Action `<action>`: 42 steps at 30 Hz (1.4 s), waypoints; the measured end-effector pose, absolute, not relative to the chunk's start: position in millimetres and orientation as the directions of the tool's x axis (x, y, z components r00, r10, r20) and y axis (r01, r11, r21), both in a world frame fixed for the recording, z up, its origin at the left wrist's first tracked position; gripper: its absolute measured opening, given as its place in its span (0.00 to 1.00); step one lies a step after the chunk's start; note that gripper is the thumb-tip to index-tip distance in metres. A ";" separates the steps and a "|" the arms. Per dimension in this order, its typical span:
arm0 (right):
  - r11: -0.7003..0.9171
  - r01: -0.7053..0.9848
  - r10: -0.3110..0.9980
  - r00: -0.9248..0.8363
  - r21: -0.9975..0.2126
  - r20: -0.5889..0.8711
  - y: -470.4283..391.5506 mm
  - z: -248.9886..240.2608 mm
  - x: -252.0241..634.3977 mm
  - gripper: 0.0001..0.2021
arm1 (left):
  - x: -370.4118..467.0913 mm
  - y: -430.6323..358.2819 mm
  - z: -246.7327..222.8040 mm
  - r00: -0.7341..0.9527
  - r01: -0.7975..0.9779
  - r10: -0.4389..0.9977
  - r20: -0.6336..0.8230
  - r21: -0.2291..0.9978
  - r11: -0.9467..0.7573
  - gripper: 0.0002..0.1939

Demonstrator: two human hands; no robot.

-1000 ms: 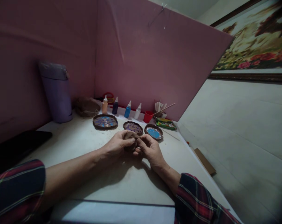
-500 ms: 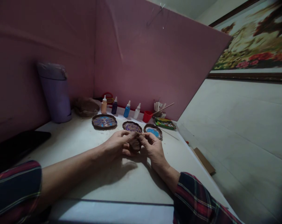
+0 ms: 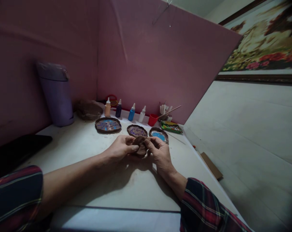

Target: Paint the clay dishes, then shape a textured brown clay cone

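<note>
Between my hands, just above the white table, is a small brown clay dish (image 3: 141,150) with a raised rim. My left hand (image 3: 120,147) grips its left side, thumb on top and fingers partly hidden behind. On the right, my right hand (image 3: 159,153) pinches the rim with thumb and forefinger. Behind the hands lie a clay dish with purple colour (image 3: 137,130) and one with blue and white colour (image 3: 158,135). Farther left is a larger clay dish (image 3: 108,125) streaked blue and purple.
Along the back stand paint bottles: peach (image 3: 107,109), dark purple (image 3: 118,109), blue (image 3: 131,113) and white (image 3: 142,115). Beside them are a red cup (image 3: 152,120) with a stick and a green packet (image 3: 171,127). A purple tumbler (image 3: 56,96) and wrapped brown clay (image 3: 89,110) are left.
My left thumb has moved down and left off the dish's far rim, so more of the brown clay shows. My right hand keeps its pinch in nearly the same place.
</note>
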State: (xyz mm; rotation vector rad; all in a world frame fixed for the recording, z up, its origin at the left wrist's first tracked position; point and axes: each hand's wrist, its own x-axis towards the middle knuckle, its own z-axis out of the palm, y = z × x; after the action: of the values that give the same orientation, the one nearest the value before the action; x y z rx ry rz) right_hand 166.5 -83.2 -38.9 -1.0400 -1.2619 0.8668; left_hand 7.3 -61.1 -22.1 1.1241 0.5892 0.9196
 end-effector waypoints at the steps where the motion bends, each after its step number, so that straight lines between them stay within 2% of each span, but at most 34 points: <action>1: 0.316 0.033 0.938 0.140 -0.948 0.318 -83.0 -38.6 166.8 0.15 | 7.8 -61.8 -22.8 0.525 -0.337 0.850 0.031 0.925 0.175 0.10; 4: 0.316 0.004 0.936 0.164 -0.949 0.313 -82.1 -38.7 167.8 0.15 | 8.9 -63.4 -24.9 0.521 -0.356 0.853 -0.037 0.899 0.256 0.18; 7: 0.324 -0.008 0.933 0.167 -0.946 0.318 -81.3 -39.7 167.8 0.16 | 8.7 -63.8 -27.3 0.542 -0.305 0.839 -0.037 0.922 0.237 0.20; 14: 0.297 0.055 0.938 0.171 -0.953 0.302 -81.1 -42.2 168.3 0.16 | 10.0 -65.0 -28.6 0.573 -0.150 0.818 -0.060 0.973 0.176 0.19; 19: 0.261 0.021 0.950 0.175 -0.965 0.260 -81.6 -41.6 167.6 0.16 | 8.5 -63.7 -30.2 0.566 -0.151 0.822 -0.053 0.975 0.166 0.18; 27: 0.228 -0.029 0.962 0.158 -0.973 0.221 -83.3 -40.0 166.4 0.17 | 11.1 -61.0 -31.5 0.562 -0.135 0.827 -0.013 0.985 0.108 0.21; 34: 0.156 -0.017 0.983 0.103 -0.988 0.154 -88.4 -39.1 162.9 0.17 | 9.3 -62.6 -26.8 0.558 -0.062 0.830 0.007 0.998 0.032 0.12; 42: 0.200 -0.046 0.972 0.134 -0.979 0.192 -88.3 -35.3 163.4 0.16 | 8.0 -60.9 -26.3 0.576 -0.093 0.817 -0.007 0.993 0.074 0.23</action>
State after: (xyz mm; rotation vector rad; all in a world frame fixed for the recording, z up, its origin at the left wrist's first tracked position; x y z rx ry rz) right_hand 163.4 -88.3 -35.3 -1.0795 -1.1595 0.9987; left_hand 8.0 -60.9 -26.3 1.3282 0.6952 0.7725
